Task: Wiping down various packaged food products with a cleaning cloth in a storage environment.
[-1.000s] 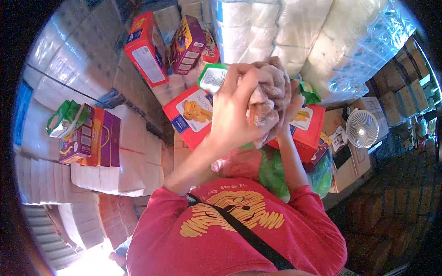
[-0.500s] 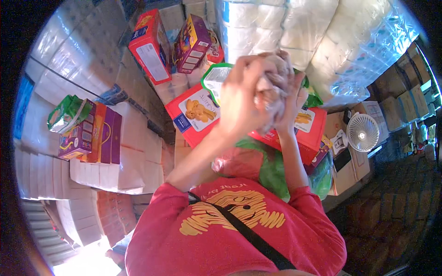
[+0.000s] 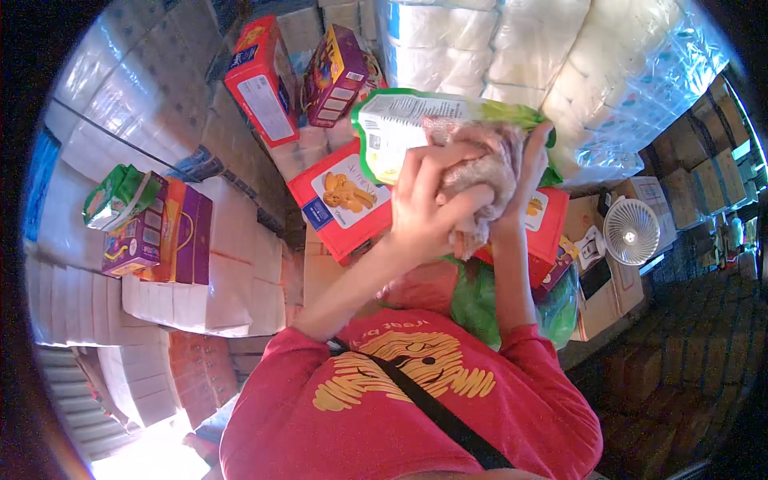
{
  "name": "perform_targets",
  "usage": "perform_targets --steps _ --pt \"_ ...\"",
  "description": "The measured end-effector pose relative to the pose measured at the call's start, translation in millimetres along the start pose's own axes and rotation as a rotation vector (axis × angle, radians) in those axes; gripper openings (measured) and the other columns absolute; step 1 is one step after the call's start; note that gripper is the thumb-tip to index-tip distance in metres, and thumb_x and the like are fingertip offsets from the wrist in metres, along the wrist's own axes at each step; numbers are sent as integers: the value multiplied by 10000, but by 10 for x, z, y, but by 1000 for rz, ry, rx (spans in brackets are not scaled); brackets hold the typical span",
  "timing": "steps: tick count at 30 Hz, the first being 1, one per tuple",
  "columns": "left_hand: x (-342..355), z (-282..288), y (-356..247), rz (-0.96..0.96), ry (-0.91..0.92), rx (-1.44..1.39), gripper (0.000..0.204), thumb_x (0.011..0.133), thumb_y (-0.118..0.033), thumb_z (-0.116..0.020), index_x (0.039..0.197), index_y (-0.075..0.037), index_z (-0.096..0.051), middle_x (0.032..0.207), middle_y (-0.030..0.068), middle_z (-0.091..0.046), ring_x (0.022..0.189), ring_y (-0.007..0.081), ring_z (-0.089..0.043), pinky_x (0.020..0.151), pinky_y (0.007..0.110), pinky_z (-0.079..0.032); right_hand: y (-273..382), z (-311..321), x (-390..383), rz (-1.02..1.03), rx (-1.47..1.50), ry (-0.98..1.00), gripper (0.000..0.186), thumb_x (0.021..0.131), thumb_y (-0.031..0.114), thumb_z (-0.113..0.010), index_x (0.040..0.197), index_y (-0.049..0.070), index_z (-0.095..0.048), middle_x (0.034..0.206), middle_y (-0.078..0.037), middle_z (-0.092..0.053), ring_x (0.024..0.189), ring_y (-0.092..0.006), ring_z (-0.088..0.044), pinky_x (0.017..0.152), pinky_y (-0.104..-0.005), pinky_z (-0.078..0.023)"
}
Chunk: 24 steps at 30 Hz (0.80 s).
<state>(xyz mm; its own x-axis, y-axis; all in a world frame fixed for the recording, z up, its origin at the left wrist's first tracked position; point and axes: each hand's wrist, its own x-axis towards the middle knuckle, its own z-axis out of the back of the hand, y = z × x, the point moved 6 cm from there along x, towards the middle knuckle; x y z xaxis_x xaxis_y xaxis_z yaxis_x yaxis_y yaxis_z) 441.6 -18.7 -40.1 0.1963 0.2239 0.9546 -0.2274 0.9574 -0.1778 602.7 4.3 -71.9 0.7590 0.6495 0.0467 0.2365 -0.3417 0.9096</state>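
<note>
My left hand (image 3: 432, 196) is closed around a crumpled, greyish-pink cloth (image 3: 494, 164), pressing it against a green-edged pouch (image 3: 400, 124) with a white printed back. At the pouch's right end, my right hand (image 3: 528, 172) grips its edge, the thumb up along the side and the other fingers mostly hidden. Under the pouch and my wrists lie a red biscuit box (image 3: 340, 192) on the left and another red box (image 3: 550, 204) on the right. Closer to my body are green and reddish plastic bags (image 3: 476, 296).
Beyond stand a red box (image 3: 262, 88), a purple box (image 3: 336, 76) and stacked plastic-wrapped white packs (image 3: 528, 56). A green pack (image 3: 120, 196) and purple boxes (image 3: 188, 232) sit on white packs at left. A small white fan (image 3: 630, 230) is at right.
My left hand and the cloth have moved down and slightly apart from a tight bunch, the cloth now against the pouch. More of the pouch's white back shows.
</note>
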Motion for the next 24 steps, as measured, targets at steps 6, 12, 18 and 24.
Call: perform_targets --steps 6,12,18,24 --pt "34 318 811 356 -171 167 422 638 -136 -603 1048 -68 -528 1080 186 -503 901 365 -548 740 440 -479 54 9 -7 -85 386 112 462 914 493 -402 1079 74 -506 1008 -49 -575 888 -176 -599 775 -336 -498" --pt "-23 -30 -55 98 -41 61 305 602 -121 -609 903 -170 -607 1068 117 -554 870 290 -565 692 375 -485 -255 75 161 -119 303 133 492 923 503 -361 1065 64 -529 986 -41 -581 860 -174 -588 761 -323 -493" --pt "17 220 515 164 -169 273 289 637 -174 -671 880 -64 -561 1014 178 -560 896 343 -558 767 399 -459 -52 69 -14 -202 403 75 445 950 419 -327 1180 83 -505 1083 -59 -595 942 -208 -603 853 -361 -482" --pt "84 209 406 158 -278 244 346 614 -160 -646 942 -99 -554 1048 178 -551 876 344 -560 750 433 -466 -207 63 17 -263 394 5 441 952 388 -322 1173 58 -515 1142 -67 -581 962 -213 -605 842 -360 -493"
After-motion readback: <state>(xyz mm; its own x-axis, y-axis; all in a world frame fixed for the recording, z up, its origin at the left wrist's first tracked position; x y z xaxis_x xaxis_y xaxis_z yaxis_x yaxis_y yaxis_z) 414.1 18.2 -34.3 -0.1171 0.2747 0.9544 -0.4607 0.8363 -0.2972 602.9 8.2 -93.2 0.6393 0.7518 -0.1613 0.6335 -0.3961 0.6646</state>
